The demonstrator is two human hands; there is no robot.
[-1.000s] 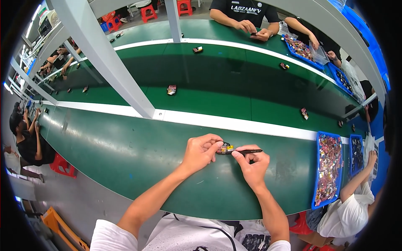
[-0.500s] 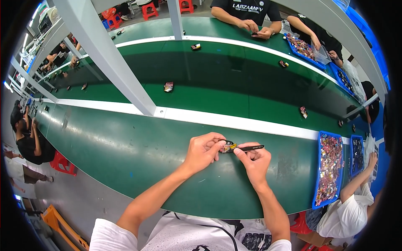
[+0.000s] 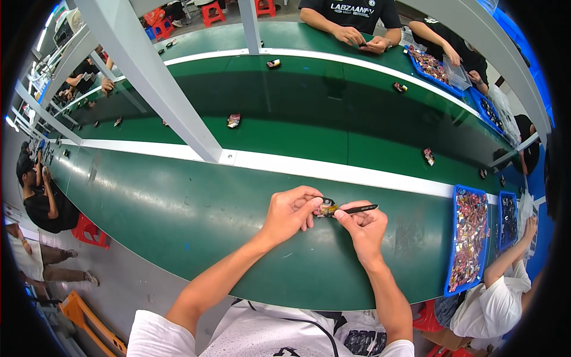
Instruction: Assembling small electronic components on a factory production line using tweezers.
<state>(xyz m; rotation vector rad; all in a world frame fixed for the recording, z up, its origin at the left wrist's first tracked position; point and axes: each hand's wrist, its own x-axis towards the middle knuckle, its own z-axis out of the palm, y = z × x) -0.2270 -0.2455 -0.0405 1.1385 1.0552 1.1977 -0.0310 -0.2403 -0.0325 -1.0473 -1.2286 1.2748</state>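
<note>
Above the near green table, my left hand (image 3: 292,211) pinches a small electronic part (image 3: 325,207) in a black casing, with yellow showing inside it. My right hand (image 3: 364,229) is closed around slim black tweezers (image 3: 361,209) whose back end points right. Their tip, partly covered by my fingers, is at the part's right side; whether it touches cannot be made out. Both hands are close together, with my forearms coming in from the lower edge.
A blue tray (image 3: 447,291) of small reddish electronic pieces lies right, beside a second blue tray (image 3: 507,244) of black pieces. Past a white rail (image 3: 285,170), a green conveyor belt (image 3: 285,134) carries scattered parts. A grey post (image 3: 154,89) rises left. Several co-workers sit around.
Parts on the conveyor belt have shifted slightly left. My hands stay nearly in place, with the tweezers and right hand slightly further right. At far left, a walking person has come further into view.
</note>
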